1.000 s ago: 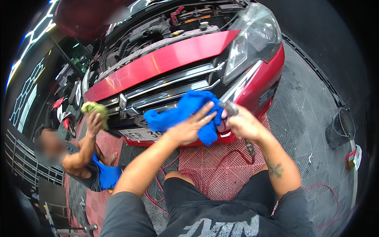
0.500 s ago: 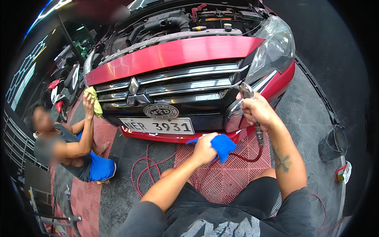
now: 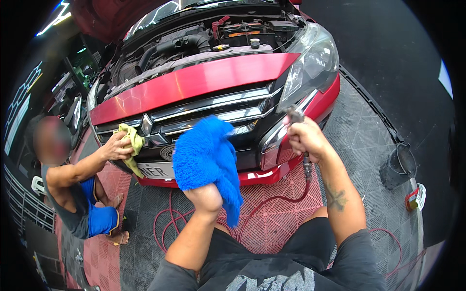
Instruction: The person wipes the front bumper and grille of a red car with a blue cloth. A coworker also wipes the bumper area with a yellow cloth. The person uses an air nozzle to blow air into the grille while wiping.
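A fluffy blue microfiber cloth (image 3: 203, 155) is bunched in my left hand (image 3: 204, 199), raised in front of the car's grille (image 3: 213, 107); the cloth hides most of the fingers and part of the license plate (image 3: 156, 170). My right hand (image 3: 307, 140) is closed around an air blow gun (image 3: 294, 115), slightly blurred, close to the grille's right end below the headlight (image 3: 311, 65). From the gun's lower end a dark red air hose (image 3: 277, 198) curves down to the floor. To the left, a co-worker (image 3: 73, 189) presses a yellow-green cloth (image 3: 130, 145) to the grille.
The red car's hood is up, showing the engine bay (image 3: 194, 43). Hose loops (image 3: 170, 220) lie on the grey and red floor tiles. A black bucket (image 3: 398, 166) stands by the wall at right, with a small red container (image 3: 412, 200) beside it.
My left hand has lifted the blue cloth up and left, and it now hangs spread out. My right hand keeps the blow gun near the grille. The co-worker's cloth has moved right along the grille.
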`<state>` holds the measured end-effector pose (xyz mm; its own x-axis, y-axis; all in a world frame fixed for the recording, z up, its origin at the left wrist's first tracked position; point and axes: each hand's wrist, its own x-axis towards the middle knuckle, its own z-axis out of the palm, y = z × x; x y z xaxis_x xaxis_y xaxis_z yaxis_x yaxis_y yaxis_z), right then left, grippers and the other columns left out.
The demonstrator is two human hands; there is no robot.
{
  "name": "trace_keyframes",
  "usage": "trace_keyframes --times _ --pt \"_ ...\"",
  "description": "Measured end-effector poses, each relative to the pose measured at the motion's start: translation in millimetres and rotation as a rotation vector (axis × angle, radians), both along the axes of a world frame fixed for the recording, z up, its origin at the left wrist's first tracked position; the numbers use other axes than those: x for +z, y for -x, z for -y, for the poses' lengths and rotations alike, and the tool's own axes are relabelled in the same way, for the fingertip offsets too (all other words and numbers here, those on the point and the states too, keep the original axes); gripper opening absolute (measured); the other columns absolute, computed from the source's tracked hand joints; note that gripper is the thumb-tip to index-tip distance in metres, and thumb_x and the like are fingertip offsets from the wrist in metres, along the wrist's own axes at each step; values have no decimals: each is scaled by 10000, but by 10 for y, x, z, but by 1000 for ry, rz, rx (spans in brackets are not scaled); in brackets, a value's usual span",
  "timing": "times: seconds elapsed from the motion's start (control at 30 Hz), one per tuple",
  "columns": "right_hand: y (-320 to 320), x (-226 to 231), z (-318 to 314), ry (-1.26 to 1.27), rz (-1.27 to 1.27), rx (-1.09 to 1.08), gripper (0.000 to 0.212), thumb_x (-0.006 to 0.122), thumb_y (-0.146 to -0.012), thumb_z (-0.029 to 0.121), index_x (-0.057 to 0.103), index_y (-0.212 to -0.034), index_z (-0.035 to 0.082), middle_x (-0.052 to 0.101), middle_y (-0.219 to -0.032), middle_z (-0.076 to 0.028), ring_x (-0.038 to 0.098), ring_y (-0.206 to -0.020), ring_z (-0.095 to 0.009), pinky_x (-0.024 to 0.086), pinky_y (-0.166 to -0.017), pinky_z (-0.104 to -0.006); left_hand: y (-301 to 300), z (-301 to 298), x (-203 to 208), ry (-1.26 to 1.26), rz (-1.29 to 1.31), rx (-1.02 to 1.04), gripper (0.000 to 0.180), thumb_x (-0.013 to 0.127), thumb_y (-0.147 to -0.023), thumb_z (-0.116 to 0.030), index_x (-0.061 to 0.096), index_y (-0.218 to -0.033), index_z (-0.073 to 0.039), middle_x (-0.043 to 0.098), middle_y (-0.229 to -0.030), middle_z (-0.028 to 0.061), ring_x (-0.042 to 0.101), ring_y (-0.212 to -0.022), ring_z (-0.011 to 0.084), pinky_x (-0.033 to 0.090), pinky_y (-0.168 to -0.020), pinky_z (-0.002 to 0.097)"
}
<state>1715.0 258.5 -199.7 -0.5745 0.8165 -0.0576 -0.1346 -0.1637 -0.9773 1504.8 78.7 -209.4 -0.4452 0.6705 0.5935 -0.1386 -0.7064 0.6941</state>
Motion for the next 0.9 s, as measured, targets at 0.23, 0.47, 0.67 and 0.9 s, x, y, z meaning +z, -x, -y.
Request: trace_keyframes --times 0.23,0.47,0.67,0.9 --pt "-184 41 121 -76 -118 -35 264 510 -911 54 537 -1174 63 418 -623 39 328 -419 -70 333 -399 -287 -114 -1335 51 172 -1402 846 814 733 -877 -346 430 -1607 -153 317 -1693 202 260 -1555 471 151 -1256 626" --pt "109 111 394 -189 -42 126 238 545 -922 43 562 -1159 39 493 -689 6 381 -426 -60 321 -393 -254 -389 -1911 -148 -7 -1767 851 721 533 -944 -455 460 -1596 -155 292 -1721 150 166 -1602 452 92 -1275 646" --pt "600 120 372 -346 234 287 270 528 -892 99 583 -1150 41 570 -844 -43 537 -656 -123 447 -538 -301 -80 -1382 -842 116 -1565 705 737 565 -948 -513 483 -1564 -117 259 -1737 140 160 -1606 434 90 -1278 608" --pt "1103 162 454 -96 208 279 211 528 -954 82 572 -1160 88 435 -678 11 332 -450 -87 248 -408 -280 164 -1208 -852 146 -1616 796 653 541 -934 -516 546 -1539 -269 330 -1711 134 246 -1574 448 142 -1274 604"
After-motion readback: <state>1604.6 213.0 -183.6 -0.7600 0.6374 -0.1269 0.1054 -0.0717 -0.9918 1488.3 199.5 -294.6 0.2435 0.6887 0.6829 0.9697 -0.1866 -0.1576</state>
